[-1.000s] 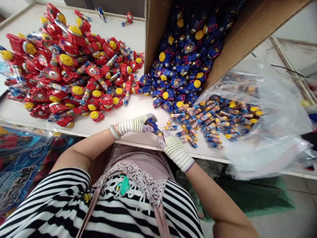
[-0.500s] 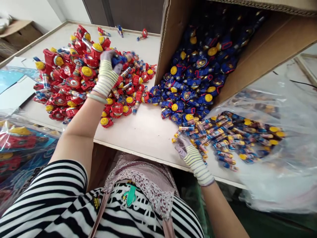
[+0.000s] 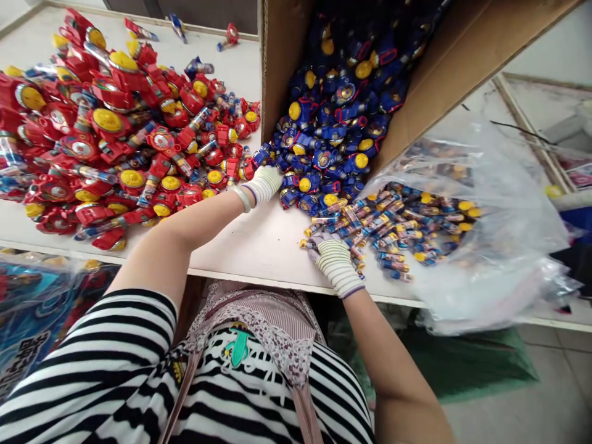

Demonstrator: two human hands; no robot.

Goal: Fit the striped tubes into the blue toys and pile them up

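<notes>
My left hand (image 3: 267, 184), in a striped glove with a band at the wrist, reaches to the near left edge of a heap of blue toys (image 3: 326, 159) with yellow discs. Its fingertips are hidden among the toys, so I cannot see whether they grip one. My right hand (image 3: 332, 256), gloved too, lies at the left end of a spread of small labelled tubes (image 3: 379, 222) with yellow caps. Its fingers are bent around a tube (image 3: 304, 244) whose yellow end sticks out. A blue toy (image 3: 198, 66) rests on the back of the red toy pile (image 3: 108, 120).
A tipped cardboard box (image 3: 430, 98) holds the blue toys, which spill from its mouth onto the white table (image 3: 245, 243). A clear plastic bag (image 3: 499, 265) lies around the tubes at right. Printed bags (image 3: 37, 327) stand at lower left. Several loose toys lie at the back edge.
My left hand has left a blue toy on the red pile and moved right to the blue heap. My right hand stays at the tubes. The view has shifted to the right.
</notes>
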